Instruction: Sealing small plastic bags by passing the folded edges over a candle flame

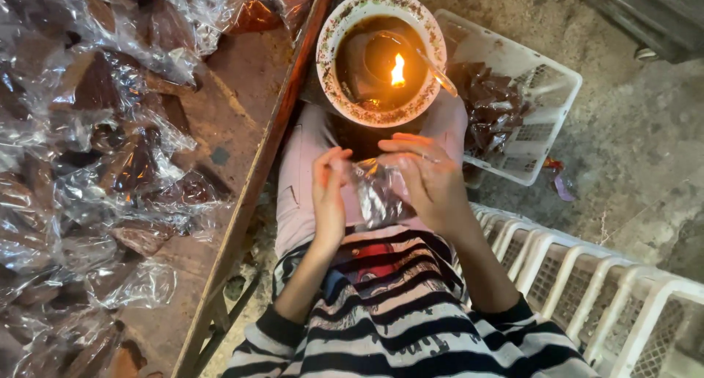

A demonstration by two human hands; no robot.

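Note:
Both my hands hold a small clear plastic packet (379, 191) over my lap. My left hand (328, 195) pinches its left edge with thumb and fingers. My right hand (430, 178) grips its right side, fingers curled over the top. Just beyond the packet stands a round speckled bowl (330, 37) of dark oil with a small burning flame (398, 70) in its middle. The packet's contents look dark but are hard to make out.
A wooden table (242, 92) on my left is heaped with many clear packets of dark brown pieces (110, 151). A white plastic basket (546, 74) with more filled packets sits at the right of the bowl. Another white crate (587, 275) lies by my right arm.

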